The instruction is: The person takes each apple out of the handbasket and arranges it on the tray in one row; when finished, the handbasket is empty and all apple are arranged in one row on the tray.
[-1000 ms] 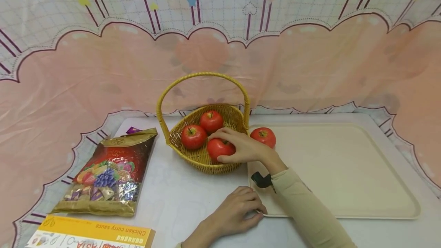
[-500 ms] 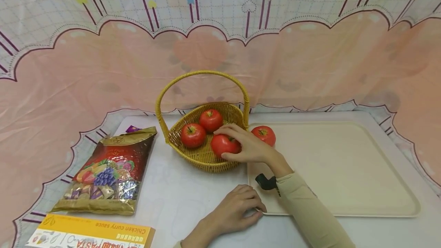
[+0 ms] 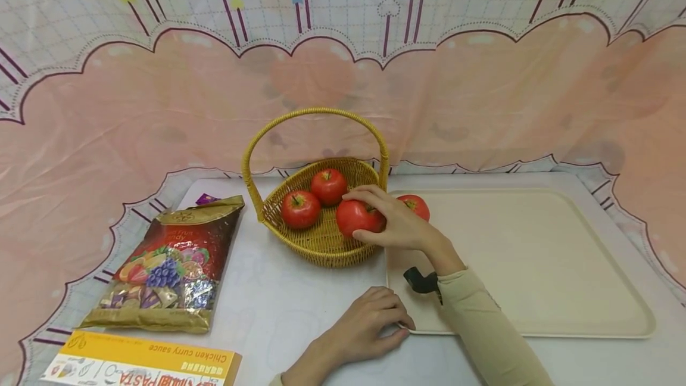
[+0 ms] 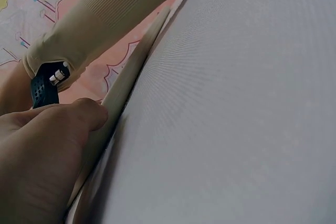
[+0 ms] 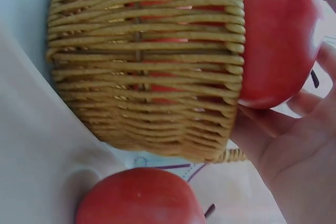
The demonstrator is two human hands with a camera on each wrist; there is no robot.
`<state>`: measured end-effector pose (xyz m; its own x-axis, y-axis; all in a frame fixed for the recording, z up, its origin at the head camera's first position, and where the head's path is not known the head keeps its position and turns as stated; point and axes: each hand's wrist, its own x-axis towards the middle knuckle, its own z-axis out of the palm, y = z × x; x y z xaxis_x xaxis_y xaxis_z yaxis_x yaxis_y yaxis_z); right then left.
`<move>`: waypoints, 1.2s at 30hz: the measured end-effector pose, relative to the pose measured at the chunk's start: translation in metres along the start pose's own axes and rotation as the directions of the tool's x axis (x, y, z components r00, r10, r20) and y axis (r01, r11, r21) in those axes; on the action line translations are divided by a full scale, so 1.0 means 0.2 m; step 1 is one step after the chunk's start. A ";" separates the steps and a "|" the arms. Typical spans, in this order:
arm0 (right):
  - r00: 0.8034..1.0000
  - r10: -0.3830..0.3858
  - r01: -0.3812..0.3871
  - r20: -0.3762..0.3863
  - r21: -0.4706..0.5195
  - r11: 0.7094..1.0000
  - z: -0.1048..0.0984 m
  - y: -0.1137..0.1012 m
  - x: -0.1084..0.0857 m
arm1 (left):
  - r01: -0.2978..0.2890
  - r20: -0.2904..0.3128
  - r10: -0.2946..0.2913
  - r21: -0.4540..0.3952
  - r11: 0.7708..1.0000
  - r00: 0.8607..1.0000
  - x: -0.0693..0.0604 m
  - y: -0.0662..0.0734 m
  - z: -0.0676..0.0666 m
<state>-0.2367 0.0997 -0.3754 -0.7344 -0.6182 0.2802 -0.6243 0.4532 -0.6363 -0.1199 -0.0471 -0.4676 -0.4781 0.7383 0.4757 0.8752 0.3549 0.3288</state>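
Observation:
My right hand [image 3: 393, 219] grips a red apple [image 3: 356, 219] at the right side of a yellow wicker basket [image 3: 332, 258]. In the right wrist view this apple [image 5: 278, 40] shows above the basket's rim, with fingers and thumb around it. Two more apples, a left one [image 3: 301, 209] and a back one [image 3: 329, 187], lie in the basket. Another apple [image 3: 417, 206] sits on the beige tray [image 3: 525, 255] near its back left corner, partly hidden by the right hand. My left hand [image 3: 370, 323] holds the tray's front left corner between thumb and fingers.
A bag of fruit candy [image 3: 166, 273] lies on the left of the white table [image 3: 278, 326]. In front of it is a yellow and white pasta box [image 3: 145, 359], cut off by the frame. A patterned cloth [image 3: 332, 88] hangs behind. The basket's tall handle [image 3: 316, 111] arches over it.
The right hand has moved right and slightly up with the apple, from the basket's middle toward its right rim. The left hand has stayed at the tray corner.

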 end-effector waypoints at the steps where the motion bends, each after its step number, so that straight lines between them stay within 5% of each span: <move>1: 1.000 0.001 -0.001 0.001 0.000 1.000 -0.01 0.00 0.00 | 0.000 0.001 0.000 0.002 1.000 1.000 0.00 0.00 0.00; 22: 0.992 -0.070 0.068 -0.102 -0.030 0.997 -0.09 0.01 -0.09 | 0.026 0.022 -0.025 -0.007 1.000 0.999 0.00 0.01 -0.01; 36: 0.993 -0.026 0.021 -0.116 -0.043 0.999 -0.15 0.03 -0.12 | 0.016 0.010 -0.016 -0.007 1.000 1.000 0.00 0.01 -0.01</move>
<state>-0.2303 0.1372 -0.3647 -0.7436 -0.5515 0.3781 -0.6508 0.4672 -0.5985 -0.1189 -0.0475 -0.4665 -0.4909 0.7382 0.4626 0.8671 0.3624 0.3418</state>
